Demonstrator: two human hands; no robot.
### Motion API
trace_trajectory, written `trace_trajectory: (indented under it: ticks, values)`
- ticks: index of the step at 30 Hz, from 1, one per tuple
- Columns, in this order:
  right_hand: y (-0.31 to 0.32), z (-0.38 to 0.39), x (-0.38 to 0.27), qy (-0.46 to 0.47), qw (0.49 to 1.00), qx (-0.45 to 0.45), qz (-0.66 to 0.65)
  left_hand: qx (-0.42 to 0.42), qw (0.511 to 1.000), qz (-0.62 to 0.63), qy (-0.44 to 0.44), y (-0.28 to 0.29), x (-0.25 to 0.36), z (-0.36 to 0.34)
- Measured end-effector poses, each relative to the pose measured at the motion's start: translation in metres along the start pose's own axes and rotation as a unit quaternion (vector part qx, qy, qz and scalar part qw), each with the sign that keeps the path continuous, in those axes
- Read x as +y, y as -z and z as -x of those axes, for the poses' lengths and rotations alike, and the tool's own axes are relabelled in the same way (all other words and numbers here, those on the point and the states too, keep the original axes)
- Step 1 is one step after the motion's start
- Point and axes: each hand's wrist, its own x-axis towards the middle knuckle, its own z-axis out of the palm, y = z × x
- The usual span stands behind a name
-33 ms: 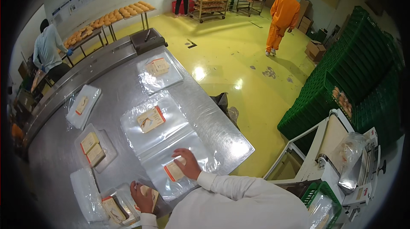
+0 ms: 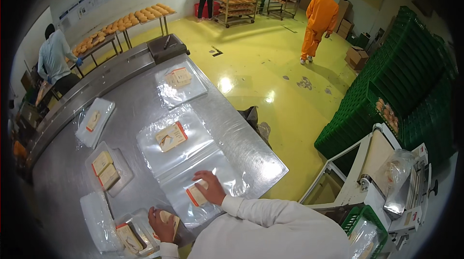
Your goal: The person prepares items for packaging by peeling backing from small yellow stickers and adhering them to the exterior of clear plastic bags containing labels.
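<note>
My right hand [image 2: 210,187] rests on a cream printed card with a red edge [image 2: 195,196], its fingers spread. That card lies on a stack of clear plastic bags [image 2: 181,206]. Closer to the table's near edge, my left hand [image 2: 161,225] lies over some similar cards [image 2: 170,218], fingers apart; it partly covers them. Beside it, a clear plastic tray [image 2: 142,227] has a stack of cards [image 2: 128,237] in it. Just beyond my right hand, another card [image 2: 171,136] sits on a second stack of clear bags [image 2: 145,140].
On the steel table [image 2: 140,99] are more bag stacks [image 2: 99,223] and a clear tray [image 2: 125,167] with two card stacks. At right stand a white machine with a belt [image 2: 374,155] and green crates [image 2: 386,75]. A person in orange [image 2: 321,17] is on the yellow floor.
</note>
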Motion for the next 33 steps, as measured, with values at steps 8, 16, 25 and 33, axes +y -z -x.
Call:
trace_trajectory:
  ticks: [8, 16, 25, 33]
  values:
    - [-0.052, 0.011, -0.015, 0.137, 0.969, -0.203, 0.027, 0.028, 0.999, 0.016, -0.008, -0.021, -0.017, 0.017]
    - [-0.047, 0.022, -0.019, 0.107, 0.966, -0.235, -0.003, 0.133, 0.990, -0.045, 0.007, -0.028, 0.000, 0.033]
    - [-0.036, 0.023, -0.014, 0.029, 0.975, -0.219, -0.001, -0.049, 0.998, -0.003, -0.030, 0.004, -0.006, 0.047]
    - [-0.044, 0.027, -0.005, 0.071, 0.982, -0.173, -0.039, -0.153, 0.988, 0.020, -0.019, 0.021, -0.021, 0.031]
